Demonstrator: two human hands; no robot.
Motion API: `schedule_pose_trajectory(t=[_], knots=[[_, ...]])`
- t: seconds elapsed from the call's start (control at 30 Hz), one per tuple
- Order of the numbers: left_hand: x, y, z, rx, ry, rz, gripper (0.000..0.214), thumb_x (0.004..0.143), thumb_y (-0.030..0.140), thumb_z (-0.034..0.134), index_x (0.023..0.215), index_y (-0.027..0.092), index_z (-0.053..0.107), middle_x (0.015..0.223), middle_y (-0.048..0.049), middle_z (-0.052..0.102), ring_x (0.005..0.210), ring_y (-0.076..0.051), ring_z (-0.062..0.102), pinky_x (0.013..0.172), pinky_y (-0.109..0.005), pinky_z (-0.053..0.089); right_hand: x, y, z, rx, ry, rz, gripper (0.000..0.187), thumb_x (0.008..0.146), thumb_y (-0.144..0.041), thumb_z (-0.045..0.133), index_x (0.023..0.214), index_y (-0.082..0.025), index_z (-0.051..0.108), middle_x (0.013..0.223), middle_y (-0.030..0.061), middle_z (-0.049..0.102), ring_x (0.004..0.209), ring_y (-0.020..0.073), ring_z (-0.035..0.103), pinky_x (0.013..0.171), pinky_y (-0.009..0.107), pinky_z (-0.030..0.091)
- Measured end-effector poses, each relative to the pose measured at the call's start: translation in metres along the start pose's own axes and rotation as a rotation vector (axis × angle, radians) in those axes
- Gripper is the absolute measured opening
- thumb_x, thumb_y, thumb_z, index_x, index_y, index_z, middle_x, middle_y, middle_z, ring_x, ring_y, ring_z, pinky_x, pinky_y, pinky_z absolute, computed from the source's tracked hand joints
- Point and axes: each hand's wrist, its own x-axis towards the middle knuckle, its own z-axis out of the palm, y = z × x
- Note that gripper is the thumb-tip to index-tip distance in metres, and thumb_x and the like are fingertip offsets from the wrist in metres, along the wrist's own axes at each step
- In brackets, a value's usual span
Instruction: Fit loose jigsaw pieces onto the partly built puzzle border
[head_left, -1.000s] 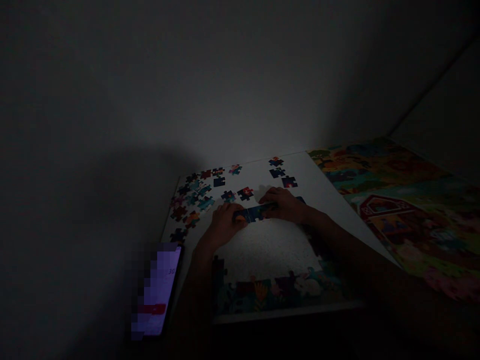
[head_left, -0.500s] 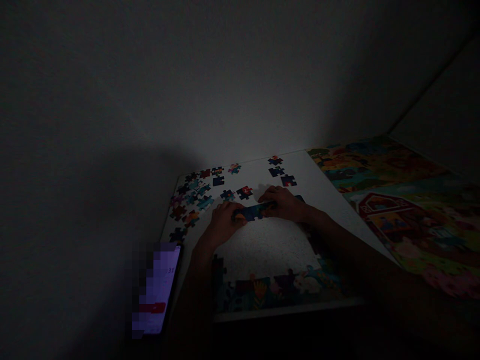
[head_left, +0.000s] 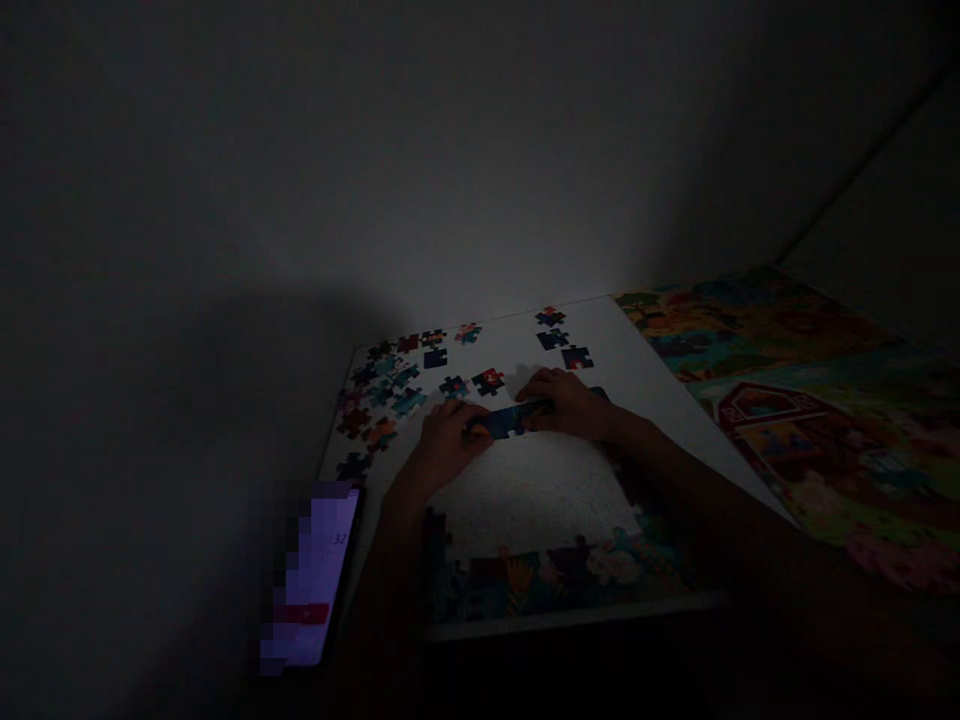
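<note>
White puzzle board (head_left: 532, 490) at twelve o'clock: your left hand (head_left: 448, 445) and right hand (head_left: 570, 405) grip one dark blue jigsaw strip (head_left: 510, 421), fingers closed.

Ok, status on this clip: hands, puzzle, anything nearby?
Left hand and right hand on both ends of a joined puzzle-piece strip. Loose jigsaw pieces just beyond.

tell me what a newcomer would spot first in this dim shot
The glowing phone at lower left stands out first, its screen pixelated. At the centre, the left hand and right hand hold a strip of joined jigsaw pieces, with loose pieces scattered beyond. To the right lies a colourful printed picture with a red barn.
</note>
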Motion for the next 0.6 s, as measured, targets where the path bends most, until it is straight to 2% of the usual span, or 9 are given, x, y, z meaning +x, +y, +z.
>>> schedule_pose_trajectory(t=[0.3,0.6], knots=[[-0.0025,-0.0020,-0.0008,-0.014,-0.023,0.047,0.029,0.086,0.027,0.065,0.114,0.025,0.066,0.116,-0.0062,0.060,0.114,-0.026,0.054,0.099,-0.041,0.042,-0.0006,0.0020,0.0016,0.005,0.015,-0.010,0.037,0.079,-0.040,0.075,0.112,-0.025,0.069,0.113,0.0097,0.064,0.106,0.0285,0.057,0.089,0.041,0.042],[-0.0029,-0.0025,0.0013,0.023,-0.030,0.040,0.035,0.085,0.027,0.067,0.120,0.031,0.065,0.117,-0.0043,0.057,0.114,-0.025,0.053,0.101,-0.042,0.041,-0.0004,0.0003,-0.0004,0.006,-0.003,-0.002,0.038,0.079,-0.040,0.074,0.114,-0.023,0.069,0.114,0.0105,0.064,0.107,0.0292,0.057,0.090,0.041,0.042]])
